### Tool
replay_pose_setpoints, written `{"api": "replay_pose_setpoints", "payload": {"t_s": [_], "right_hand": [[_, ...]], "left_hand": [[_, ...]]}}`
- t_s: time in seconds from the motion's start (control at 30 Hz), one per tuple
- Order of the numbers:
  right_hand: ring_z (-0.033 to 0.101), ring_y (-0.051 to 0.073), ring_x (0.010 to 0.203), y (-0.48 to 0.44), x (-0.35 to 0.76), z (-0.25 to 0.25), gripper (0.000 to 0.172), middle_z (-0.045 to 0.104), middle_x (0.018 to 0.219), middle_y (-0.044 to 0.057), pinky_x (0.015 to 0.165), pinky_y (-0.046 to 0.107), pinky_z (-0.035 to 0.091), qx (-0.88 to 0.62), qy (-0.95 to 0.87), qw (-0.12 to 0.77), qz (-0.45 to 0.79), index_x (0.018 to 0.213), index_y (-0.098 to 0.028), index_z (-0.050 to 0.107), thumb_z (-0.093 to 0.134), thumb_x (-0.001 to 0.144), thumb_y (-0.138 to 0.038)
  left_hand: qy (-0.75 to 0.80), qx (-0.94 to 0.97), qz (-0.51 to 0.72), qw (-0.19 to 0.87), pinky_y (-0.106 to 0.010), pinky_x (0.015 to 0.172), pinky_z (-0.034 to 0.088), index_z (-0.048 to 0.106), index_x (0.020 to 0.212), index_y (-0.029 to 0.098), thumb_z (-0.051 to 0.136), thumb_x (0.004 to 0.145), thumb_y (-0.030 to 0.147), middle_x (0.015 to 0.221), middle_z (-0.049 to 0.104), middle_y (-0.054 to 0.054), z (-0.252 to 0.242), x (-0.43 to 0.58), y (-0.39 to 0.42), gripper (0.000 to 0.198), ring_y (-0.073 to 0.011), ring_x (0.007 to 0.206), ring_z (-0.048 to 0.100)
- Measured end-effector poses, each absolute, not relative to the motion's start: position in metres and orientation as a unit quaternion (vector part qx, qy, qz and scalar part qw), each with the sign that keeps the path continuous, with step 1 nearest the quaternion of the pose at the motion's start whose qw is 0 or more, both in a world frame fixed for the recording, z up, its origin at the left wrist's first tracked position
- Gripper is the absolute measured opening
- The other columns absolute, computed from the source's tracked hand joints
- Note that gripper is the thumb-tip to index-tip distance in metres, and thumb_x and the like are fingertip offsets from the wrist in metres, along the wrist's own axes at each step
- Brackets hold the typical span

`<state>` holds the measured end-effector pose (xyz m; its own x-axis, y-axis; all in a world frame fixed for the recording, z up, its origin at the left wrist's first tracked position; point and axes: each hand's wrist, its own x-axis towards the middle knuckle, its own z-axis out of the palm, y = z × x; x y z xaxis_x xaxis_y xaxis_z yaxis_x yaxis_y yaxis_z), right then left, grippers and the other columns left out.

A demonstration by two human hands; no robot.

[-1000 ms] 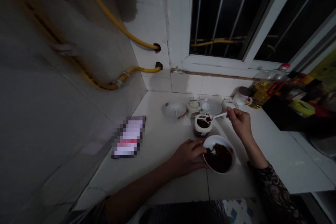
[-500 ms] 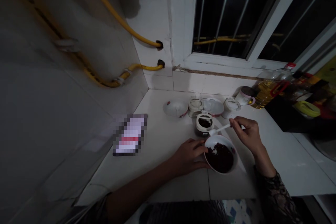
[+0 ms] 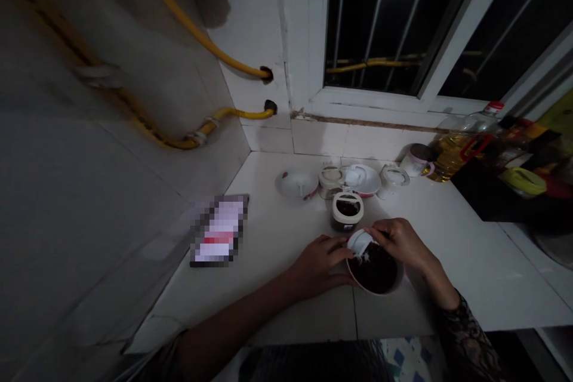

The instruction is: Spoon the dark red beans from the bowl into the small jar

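A white bowl (image 3: 397,286) of dark brown, crumbly stuff (image 3: 380,268) with a few white specks sits on the counter in front of me. My left hand (image 3: 316,265) grips the bowl's left side, fingers on the rim and thumb low on the wall. Over the bowl's far right edge, my right hand (image 3: 398,242) pinches a white spoon, which is hard to tell from the white inner wall. Just behind the bowl stands a small jar (image 3: 347,210) with a white top and dark brown contents.
Farther back are a shallow dish (image 3: 295,184), two lidded jars (image 3: 330,184) (image 3: 394,178), another bowl (image 3: 369,182) and a pink-handled mug (image 3: 417,160). An oil bottle (image 3: 454,149) and a black box (image 3: 478,194) stand at right. A phone (image 3: 219,231) lies at left.
My right hand has come down and left from above the counter to the bowl, bringing the spoon into it. My left hand keeps its hold on the bowl. The view has shifted slightly.
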<state>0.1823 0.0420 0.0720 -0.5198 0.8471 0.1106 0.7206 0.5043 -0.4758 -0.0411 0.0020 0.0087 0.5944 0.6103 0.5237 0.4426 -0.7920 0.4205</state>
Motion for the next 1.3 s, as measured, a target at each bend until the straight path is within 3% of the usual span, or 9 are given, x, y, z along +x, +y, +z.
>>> {"api": "replay_pose_setpoints", "payload": {"t_s": [0.2, 0.37, 1.3], "right_hand": [[0.033, 0.009, 0.048, 0.047, 0.192, 0.066, 0.048, 0.039, 0.049, -0.004, 0.047, 0.021, 0.027, -0.509, -0.757, 0.234, 0.336, 0.054, -0.016, 0.051, 0.051, 0.083, -0.055], [0.026, 0.008, 0.047, 0.051, 0.196, 0.065, 0.051, 0.032, 0.047, -0.005, 0.045, 0.022, 0.023, -0.527, -0.708, 0.266, 0.388, 0.051, -0.016, 0.051, 0.055, 0.076, -0.061], [0.024, 0.006, 0.041, 0.058, 0.199, 0.053, 0.054, 0.035, 0.041, -0.006, 0.042, 0.022, 0.017, -0.551, -0.614, 0.296, 0.482, 0.05, -0.017, 0.05, 0.06, 0.067, -0.067]], "left_hand": [[0.295, 0.881, 0.35, 0.123, -0.033, 0.085, 0.049, 0.058, 0.104, 0.019, 0.061, 0.082, 0.055, 0.118, 0.063, -0.012, 0.009, -0.04, 0.002, 0.042, -0.022, 0.105, 0.062], [0.302, 0.881, 0.337, 0.135, -0.035, 0.086, 0.049, 0.058, 0.104, 0.02, 0.061, 0.082, 0.055, 0.119, 0.063, -0.012, 0.01, -0.041, 0.002, 0.042, -0.0227, 0.107, 0.061], [0.293, 0.881, 0.348, 0.132, -0.036, 0.085, 0.048, 0.059, 0.104, 0.019, 0.061, 0.082, 0.055, 0.117, 0.063, -0.012, 0.01, -0.04, 0.002, 0.042, -0.0236, 0.104, 0.062]]}}
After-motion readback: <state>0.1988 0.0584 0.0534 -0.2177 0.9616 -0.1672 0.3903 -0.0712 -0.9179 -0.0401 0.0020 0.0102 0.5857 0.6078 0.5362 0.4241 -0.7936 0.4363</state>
